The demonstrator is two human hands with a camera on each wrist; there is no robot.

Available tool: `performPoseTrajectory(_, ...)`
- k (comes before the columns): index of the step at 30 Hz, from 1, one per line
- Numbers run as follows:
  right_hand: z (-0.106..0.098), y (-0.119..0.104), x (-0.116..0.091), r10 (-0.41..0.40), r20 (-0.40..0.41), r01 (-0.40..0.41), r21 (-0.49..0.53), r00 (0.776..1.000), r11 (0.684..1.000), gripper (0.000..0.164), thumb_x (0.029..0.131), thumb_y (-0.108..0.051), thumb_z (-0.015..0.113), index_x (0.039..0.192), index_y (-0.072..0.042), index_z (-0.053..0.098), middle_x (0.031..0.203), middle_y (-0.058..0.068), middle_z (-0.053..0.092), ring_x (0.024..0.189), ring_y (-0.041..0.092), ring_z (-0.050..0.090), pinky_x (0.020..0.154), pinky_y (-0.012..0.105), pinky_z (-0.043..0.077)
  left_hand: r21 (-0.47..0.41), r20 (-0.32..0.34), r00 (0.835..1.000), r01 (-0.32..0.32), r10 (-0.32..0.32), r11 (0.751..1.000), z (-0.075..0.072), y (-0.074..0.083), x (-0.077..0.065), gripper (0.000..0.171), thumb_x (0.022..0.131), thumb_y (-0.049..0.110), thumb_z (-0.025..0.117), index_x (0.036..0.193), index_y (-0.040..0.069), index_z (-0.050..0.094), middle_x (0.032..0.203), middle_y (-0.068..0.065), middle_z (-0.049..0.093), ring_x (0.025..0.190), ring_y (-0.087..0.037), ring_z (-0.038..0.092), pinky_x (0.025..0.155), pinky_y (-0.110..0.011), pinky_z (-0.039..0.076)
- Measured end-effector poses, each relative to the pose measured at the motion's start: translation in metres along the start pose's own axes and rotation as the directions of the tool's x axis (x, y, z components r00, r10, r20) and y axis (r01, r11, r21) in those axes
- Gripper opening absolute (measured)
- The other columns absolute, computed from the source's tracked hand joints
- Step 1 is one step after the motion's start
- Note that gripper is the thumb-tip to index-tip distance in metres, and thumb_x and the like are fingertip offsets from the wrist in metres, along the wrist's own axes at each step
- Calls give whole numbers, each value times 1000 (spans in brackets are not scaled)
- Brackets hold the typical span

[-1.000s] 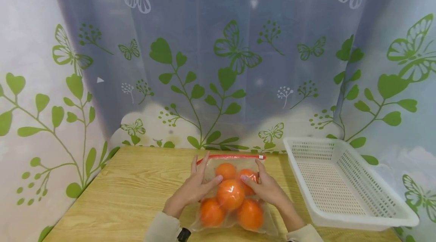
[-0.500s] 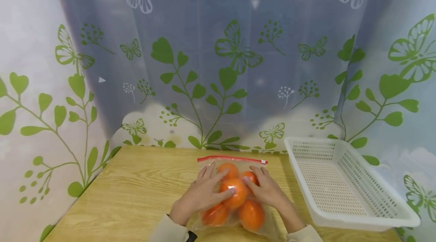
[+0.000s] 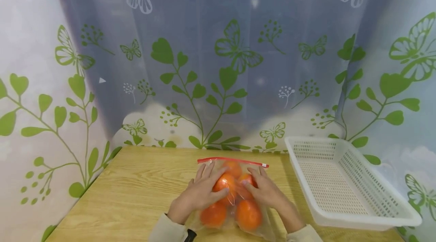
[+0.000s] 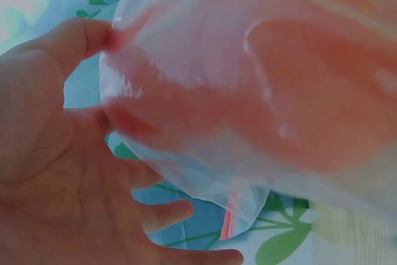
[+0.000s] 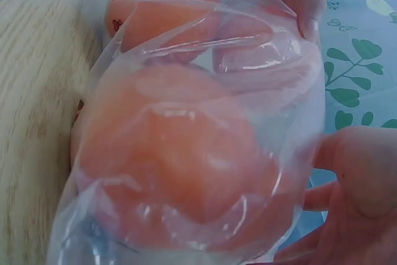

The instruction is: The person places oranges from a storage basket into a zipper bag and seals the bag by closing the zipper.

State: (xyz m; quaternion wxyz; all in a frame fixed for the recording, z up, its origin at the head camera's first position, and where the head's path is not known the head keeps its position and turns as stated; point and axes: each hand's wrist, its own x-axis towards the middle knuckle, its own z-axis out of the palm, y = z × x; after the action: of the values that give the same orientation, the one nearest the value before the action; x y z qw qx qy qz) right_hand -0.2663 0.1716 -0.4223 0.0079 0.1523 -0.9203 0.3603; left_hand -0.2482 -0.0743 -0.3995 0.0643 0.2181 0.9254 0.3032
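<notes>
A clear zip bag [image 3: 263, 230] with a red zip strip [image 3: 231, 159] along its far edge lies on the table. Several round orange fruits sit inside it, two nearer ones [image 3: 212, 214] and the others bunched between the hands. My left hand [image 3: 195, 196] rests on the bag's left side, fingers spread, its thumb on a middle fruit [image 3: 225, 186]. Across from it, my right hand [image 3: 270, 194] presses the right side with extended fingers, thumb on another fruit [image 3: 246, 179]. Film covers a blurred fruit [image 4: 329, 91] in the left wrist view and a large one [image 5: 173, 147] in the right.
A white perforated plastic basket [image 3: 315, 215] stands at the right of the wooden table [image 3: 136, 193]. Behind and at both sides hangs a curtain [image 3: 190, 19] printed with leaves and butterflies.
My left hand has moved from the bag's left edge onto the fruits. The middle fruit has shifted left, and the far one slightly right. The right hand has barely moved.
</notes>
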Motion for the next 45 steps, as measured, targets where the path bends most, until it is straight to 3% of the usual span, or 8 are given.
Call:
performPoseTrajectory(7, 4, 3, -1, -18, 2, 18, -17, 1000, 1000, 60, 104, -32, 62, 151, 0, 46, 162, 41, 21, 151, 57, 23, 115, 75, 30, 31, -1, 1000, 12, -12, 999, -2, 1, -3, 68, 105, 49, 53, 164, 33, 25, 175, -13, 5, 160, -45, 7, 109, -85, 24)
performPoseTrajectory(14, 4, 0, -2, -29, 14, 29, -10, 999, 1000, 61, 103, -32, 64, 152, 0, 46, 163, 41, 19, 153, 56, 20, 114, 74, 33, 64, -6, 1000, 27, -27, 998, -6, 3, -6, 66, 103, 40, 53, 163, 26, 30, 175, -14, 7, 160, -43, 10, 110, -83, 27)
performPoseTrajectory(19, 4, -1, -3, -25, 29, 25, -4, 999, 1000, 61, 104, -32, 62, 152, 1, 45, 164, 41, 11, 149, 60, 27, 114, 73, 33, 85, -5, 999, 41, -41, 996, -7, 4, -6, 65, 101, 36, 53, 161, 22, 33, 174, -17, 11, 159, -45, 14, 109, -82, 30)
performPoseTrajectory(25, 4, -3, -3, -35, 57, 34, 9, 998, 999, 59, 104, -31, 63, 152, -2, 46, 165, 40, 10, 149, 60, 25, 113, 75, 34, 108, -9, 998, 55, -54, 993, -8, 1, -7, 64, 101, 25, 51, 161, 17, 32, 172, -21, 12, 148, -57, 34, 95, -68, 50)
performPoseTrajectory(30, 5, -4, -3, -37, 55, 37, 3, 998, 999, 61, 104, -32, 61, 153, -1, 44, 165, 40, 9, 146, 62, 31, 112, 74, 36, 157, -36, 997, 77, -73, 985, -9, -2, -8, 61, 107, 25, 52, 163, 17, 29, 171, -24, 16, 140, -58, 44, 101, -69, 48)
performPoseTrajectory(36, 7, -2, -2, -50, 26, 50, 1, 998, 999, 62, 105, -30, 60, 155, 3, 41, 164, 41, 9, 144, 63, 33, 113, 73, 35, 208, -54, 993, 111, -102, 972, -5, -5, -5, 65, 109, 29, 50, 166, 21, 21, 174, -17, 8, 148, -52, 37, 99, -73, 47)
performPoseTrajectory(45, 9, 4, 3, -71, 11, 71, 0, 997, 997, 59, 107, -28, 55, 155, 3, 40, 163, 43, 5, 144, 65, 30, 114, 73, 34, 184, -52, 992, 121, -113, 976, 2, -12, 0, 69, 111, 34, 40, 168, 28, 0, 175, -9, -14, 161, -44, 9, 110, -79, 33)
